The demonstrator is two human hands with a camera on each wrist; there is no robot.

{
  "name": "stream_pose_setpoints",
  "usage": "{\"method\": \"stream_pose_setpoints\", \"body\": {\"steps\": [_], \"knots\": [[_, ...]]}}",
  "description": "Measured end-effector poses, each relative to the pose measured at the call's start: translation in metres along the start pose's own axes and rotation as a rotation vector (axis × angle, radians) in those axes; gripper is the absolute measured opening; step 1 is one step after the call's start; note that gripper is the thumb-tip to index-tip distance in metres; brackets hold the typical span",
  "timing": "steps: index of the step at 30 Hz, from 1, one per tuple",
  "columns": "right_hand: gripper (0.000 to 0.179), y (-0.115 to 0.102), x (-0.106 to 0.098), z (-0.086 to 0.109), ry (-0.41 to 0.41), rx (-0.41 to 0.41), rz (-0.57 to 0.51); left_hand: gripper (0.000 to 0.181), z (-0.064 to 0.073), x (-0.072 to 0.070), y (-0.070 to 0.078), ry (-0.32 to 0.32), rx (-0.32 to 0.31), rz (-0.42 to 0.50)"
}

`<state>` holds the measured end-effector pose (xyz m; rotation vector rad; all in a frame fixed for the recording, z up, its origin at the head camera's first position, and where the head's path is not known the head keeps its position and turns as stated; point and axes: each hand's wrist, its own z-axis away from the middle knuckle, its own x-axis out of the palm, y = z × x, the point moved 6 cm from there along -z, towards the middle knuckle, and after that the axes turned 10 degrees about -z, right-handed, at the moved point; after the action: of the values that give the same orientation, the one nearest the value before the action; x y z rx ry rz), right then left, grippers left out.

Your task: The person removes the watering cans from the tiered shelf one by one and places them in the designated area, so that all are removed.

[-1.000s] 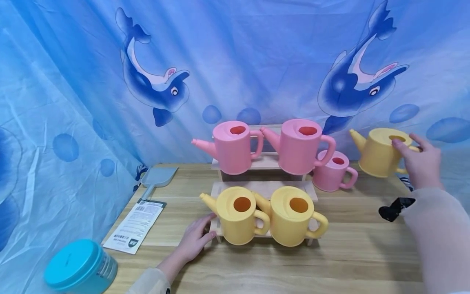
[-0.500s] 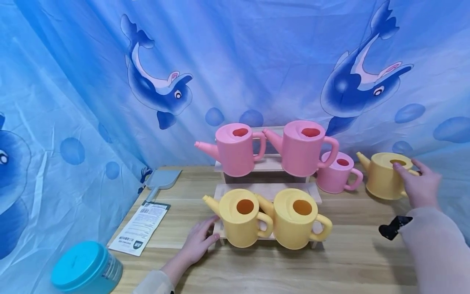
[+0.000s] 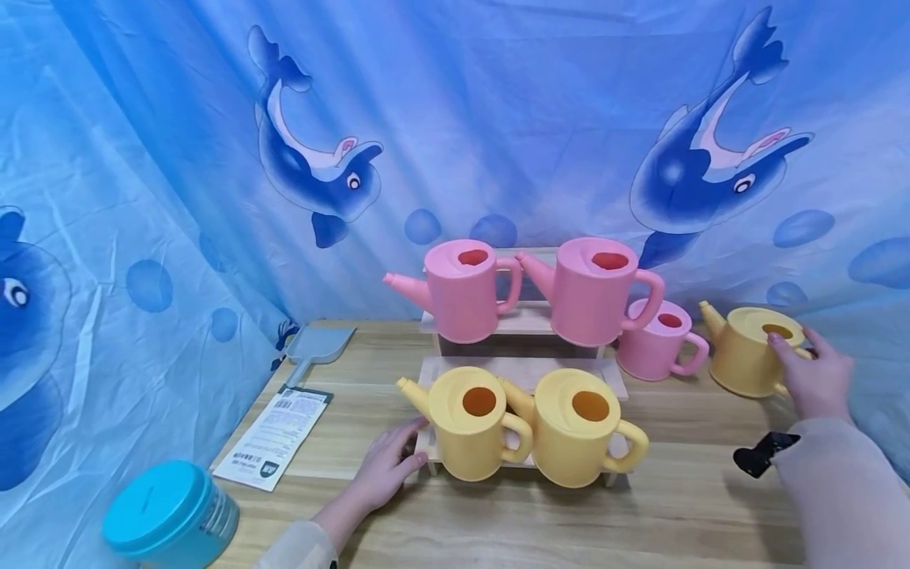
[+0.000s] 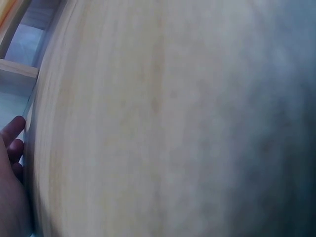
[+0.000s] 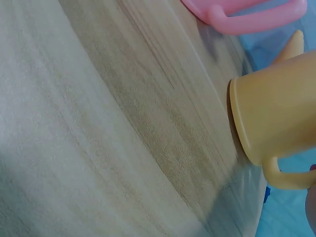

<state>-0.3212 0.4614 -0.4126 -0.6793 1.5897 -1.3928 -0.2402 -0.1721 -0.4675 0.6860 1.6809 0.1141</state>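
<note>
At the right of the head view, my right hand [image 3: 817,375] holds a yellow watering can [image 3: 746,352] upright, thumb near its top opening and fingers at the handle. In the right wrist view the base of that yellow can [image 5: 276,108] is right at the tabletop. My left hand [image 3: 387,466] grips the left front corner of a stepped wooden stand [image 3: 522,367]. Two yellow watering cans [image 3: 469,442] [image 3: 572,442] stand on its lower front step. On the upper step are two pink watering cans [image 3: 465,304] [image 3: 593,304].
A smaller-looking pink watering can [image 3: 650,352] stands between the stand and the held can. On the left lie a grey-blue dustpan-like scoop [image 3: 316,345] and a white printed packet [image 3: 273,438]. A turquoise lidded tub [image 3: 171,514] sits nearer. A blue dolphin curtain [image 3: 498,118] hangs behind the table.
My right hand has lowered the yellow watering can to table level, beside the pink one at the right. My left hand has stayed at the stand's corner.
</note>
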Motion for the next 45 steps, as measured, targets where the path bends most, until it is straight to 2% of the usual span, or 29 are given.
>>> {"method": "stream_pose_setpoints", "body": {"steps": [6,12,18,22,28,34,39,45], "knots": [[0.081,-0.003,-0.006,-0.001,-0.039,-0.076,0.143,0.052,-0.001,0.000,0.001,-0.007,-0.002,0.002],[0.086,-0.013,-0.007,-0.001,-0.070,-0.069,0.191,0.051,0.000,-0.001,0.001,0.001,-0.003,0.003],[0.086,-0.043,-0.008,0.001,-0.064,-0.151,0.231,0.051,0.001,-0.003,0.001,0.009,-0.007,0.003],[0.090,-0.070,-0.003,0.003,-0.099,-0.187,0.227,0.051,0.001,-0.004,0.002,0.014,-0.008,0.010],[0.097,-0.107,0.021,0.006,-0.177,-0.215,0.206,0.052,0.001,-0.004,0.003,0.003,-0.005,0.016],[0.095,-0.137,0.052,0.015,-0.277,-0.296,0.272,0.052,0.000,-0.003,0.004,0.003,-0.004,0.015],[0.090,-0.156,0.077,0.029,-0.357,-0.361,0.283,0.052,0.000,-0.002,0.003,0.003,-0.006,0.016],[0.084,-0.176,0.108,0.050,-0.481,-0.370,0.250,0.051,-0.001,-0.002,0.003,0.014,-0.001,0.016]]}}
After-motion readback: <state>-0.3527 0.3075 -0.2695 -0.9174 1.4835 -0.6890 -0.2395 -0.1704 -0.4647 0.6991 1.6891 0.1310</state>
